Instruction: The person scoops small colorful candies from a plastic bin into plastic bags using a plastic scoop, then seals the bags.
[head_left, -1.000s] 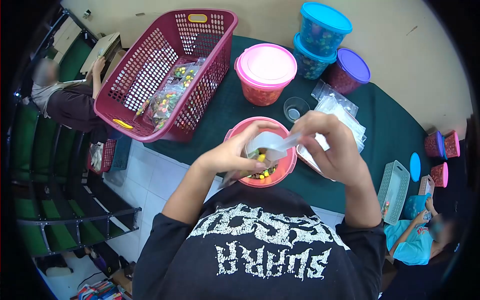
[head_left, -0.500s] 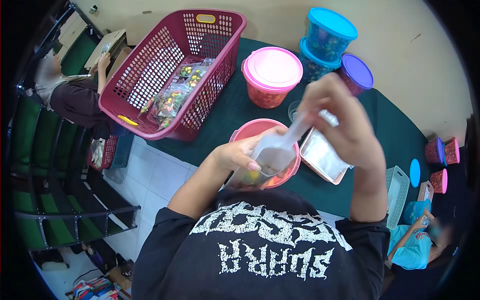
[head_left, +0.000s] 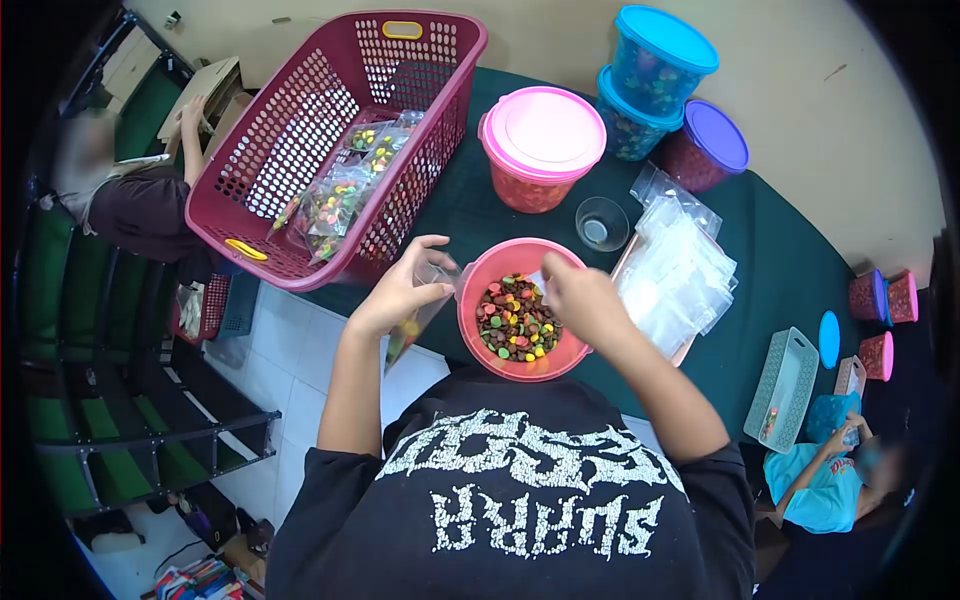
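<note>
My left hand (head_left: 398,290) is closed on the upper part of a clear plastic bag (head_left: 408,332) with some colourful candies low inside it. It is just left of a pink bucket (head_left: 470,318) that holds brown, red, green and yellow candies (head_left: 517,322). Over the bucket's right side, my right hand (head_left: 582,298) grips a translucent scoop (head_left: 540,284), of which only a small pale part shows beside the fingers. Right of the bucket, a stack of empty clear bags (head_left: 675,270) lies on a tray (head_left: 683,352).
A maroon basket (head_left: 345,270) with filled candy bags (head_left: 335,205) stands at the left. Behind are a pink-lidded tub (head_left: 540,150), stacked blue tubs (head_left: 660,60), a purple-lidded tub (head_left: 708,145) and a clear cup (head_left: 602,224). Other people sit at far left and far right.
My right hand has brought the scoop down from above the bag to the bucket. My left hand has shifted left with the bag, leaving the bucket's candies exposed.
</note>
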